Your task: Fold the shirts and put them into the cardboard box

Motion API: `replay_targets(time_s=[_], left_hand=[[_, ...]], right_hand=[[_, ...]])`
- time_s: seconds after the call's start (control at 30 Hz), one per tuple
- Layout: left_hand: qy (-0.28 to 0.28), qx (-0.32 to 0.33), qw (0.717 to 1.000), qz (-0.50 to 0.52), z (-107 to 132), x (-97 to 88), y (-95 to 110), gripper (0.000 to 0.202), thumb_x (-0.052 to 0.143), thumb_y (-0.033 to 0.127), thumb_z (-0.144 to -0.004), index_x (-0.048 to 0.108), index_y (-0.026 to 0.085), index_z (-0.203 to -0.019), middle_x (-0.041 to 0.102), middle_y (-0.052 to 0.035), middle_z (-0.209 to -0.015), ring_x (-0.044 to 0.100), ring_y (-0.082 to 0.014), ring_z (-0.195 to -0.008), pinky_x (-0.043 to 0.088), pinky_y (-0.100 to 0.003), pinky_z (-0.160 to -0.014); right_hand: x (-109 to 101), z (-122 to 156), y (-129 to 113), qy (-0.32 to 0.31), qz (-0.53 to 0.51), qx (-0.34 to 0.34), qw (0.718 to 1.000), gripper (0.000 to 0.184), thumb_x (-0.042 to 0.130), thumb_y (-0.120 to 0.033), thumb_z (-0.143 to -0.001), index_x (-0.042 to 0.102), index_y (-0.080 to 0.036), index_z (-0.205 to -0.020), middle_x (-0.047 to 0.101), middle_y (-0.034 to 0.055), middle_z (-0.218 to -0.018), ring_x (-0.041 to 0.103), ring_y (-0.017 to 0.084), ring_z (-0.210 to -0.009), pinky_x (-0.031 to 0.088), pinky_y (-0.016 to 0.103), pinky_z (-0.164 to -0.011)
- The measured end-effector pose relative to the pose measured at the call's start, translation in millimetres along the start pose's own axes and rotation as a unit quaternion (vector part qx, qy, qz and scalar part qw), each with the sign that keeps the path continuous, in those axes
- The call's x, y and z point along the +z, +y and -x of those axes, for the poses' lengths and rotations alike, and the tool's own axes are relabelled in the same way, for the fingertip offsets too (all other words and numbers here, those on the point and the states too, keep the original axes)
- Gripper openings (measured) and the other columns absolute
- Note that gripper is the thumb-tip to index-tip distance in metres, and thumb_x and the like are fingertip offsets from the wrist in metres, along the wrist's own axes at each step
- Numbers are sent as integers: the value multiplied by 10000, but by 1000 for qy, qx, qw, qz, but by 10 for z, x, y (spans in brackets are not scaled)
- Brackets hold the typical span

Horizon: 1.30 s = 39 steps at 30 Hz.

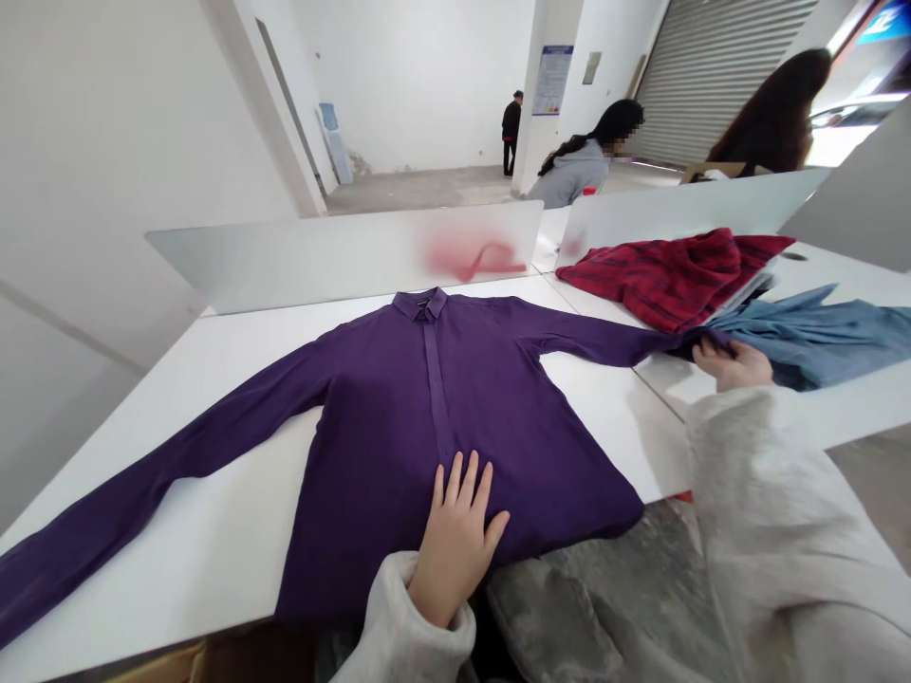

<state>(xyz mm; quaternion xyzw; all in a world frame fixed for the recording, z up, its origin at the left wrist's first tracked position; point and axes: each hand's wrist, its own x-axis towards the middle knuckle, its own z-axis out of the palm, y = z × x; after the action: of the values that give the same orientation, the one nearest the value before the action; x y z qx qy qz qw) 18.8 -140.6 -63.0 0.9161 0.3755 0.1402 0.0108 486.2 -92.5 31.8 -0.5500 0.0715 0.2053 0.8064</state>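
Note:
A purple long-sleeved button-front shirt (399,446) lies spread flat on a white table (213,365), collar at the far side and sleeves stretched out. My left hand (455,541) rests on the shirt's lower front, palm down with fingers apart, holding nothing. At the far right end of the sleeve, my right hand (733,365) grips the cuff. Just past that hand lies a crumpled blue denim garment (818,332). Behind it sits a heap of red plaid cloth (669,280).
Frosted partition panels (342,256) stand along the table's far edge. Beyond them are a co-worker in a grey hoodie (573,173), a person with long dark hair (772,114), and a distant person in black (511,133). A cardboard box (163,667) sits below the near table edge.

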Motion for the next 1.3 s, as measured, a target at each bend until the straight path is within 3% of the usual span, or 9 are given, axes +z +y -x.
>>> replay_targets(time_s=[0.13, 0.23, 0.37, 0.47, 0.53, 0.73, 0.97, 1.17, 1.3], left_hand=[[-14, -12, 997, 78, 10, -15, -7, 557, 376, 438, -942, 360, 151, -1419, 340, -114, -1492, 244, -317, -1395, 285, -566, -1106], [-19, -70, 973, 218, 13, -61, -52, 555, 373, 440, -942, 348, 164, -1423, 376, -102, -1475, 250, -274, -1399, 232, -551, -1138], [73, -235, 823, 513, 21, -135, -198, 520, 267, 437, -966, 334, 212, -1431, 440, -111, -1435, 375, -210, -1344, 305, -449, -1129], [154, -284, 669, 670, 27, -160, -306, 563, 215, 455, -965, 276, 176, -1451, 444, -159, -1423, 431, -222, -1306, 371, -434, -1086], [166, -281, 624, 710, 32, -157, -347, 566, 272, 451, -953, 281, 173, -1446, 413, -168, -1443, 426, -237, -1309, 373, -439, -1081], [175, -294, 570, 747, 14, -104, -378, 520, 375, 386, -924, 351, 183, -1402, 398, -161, -1455, 438, -237, -1301, 348, -443, -1100], [152, -297, 601, 726, 155, -279, -378, 335, 494, 353, -875, 587, 199, -1157, 539, -121, -1346, 510, -268, -1236, 416, -460, -1045], [115, -319, 853, 397, 317, -1147, -615, 327, 557, 477, -810, 649, 242, -1019, 664, -71, -1156, 594, -264, -1112, 496, -371, -925], [45, -344, 924, 161, -51, -1180, -1065, 433, 446, 523, -826, 593, 232, -1112, 672, -72, -1081, 616, -276, -1007, 499, -392, -831]], right_hand=[[629, 529, 56, -92, -73, 7, 993, 284, 364, -96, -850, 583, -168, -684, 645, 61, -901, 622, 86, -809, 491, 266, -737], [909, 1188, 266, -293, -87, -34, 951, 138, 474, -110, -825, 560, -190, -752, 654, 22, -896, 623, 90, -825, 480, 280, -869], [820, 2075, 509, -624, 145, -164, 750, 243, 625, -312, -808, 605, -250, -1041, 651, 22, -1089, 587, 169, -1074, 453, 404, -965], [687, 2326, 552, -698, 298, -251, 601, 400, 631, -405, -804, 596, -262, -1176, 617, 51, -1201, 534, 213, -1180, 433, 425, -998], [693, 2203, 585, -675, 316, -290, 600, 379, 595, -431, -825, 611, -246, -1155, 626, 59, -1192, 564, 214, -1139, 432, 427, -1000], [903, 1107, 998, -521, 348, -312, 714, 295, 556, -283, -798, 590, -151, -1060, 673, 103, -1021, 623, 196, -973, 482, 402, -888], [862, 586, 1585, -524, 478, -283, 646, 559, 584, -151, -649, 507, -120, -1202, 641, 91, -975, 600, 165, -779, 502, 339, -755], [838, 548, 1779, -505, 452, -337, 653, 497, 520, -219, -725, 492, -145, -1215, 629, 46, -863, 573, 169, -705, 473, 331, -727], [876, 541, 1791, -482, 457, -349, 661, 446, 496, -235, -742, 510, -148, -1180, 625, 46, -815, 584, 185, -714, 457, 316, -715]])
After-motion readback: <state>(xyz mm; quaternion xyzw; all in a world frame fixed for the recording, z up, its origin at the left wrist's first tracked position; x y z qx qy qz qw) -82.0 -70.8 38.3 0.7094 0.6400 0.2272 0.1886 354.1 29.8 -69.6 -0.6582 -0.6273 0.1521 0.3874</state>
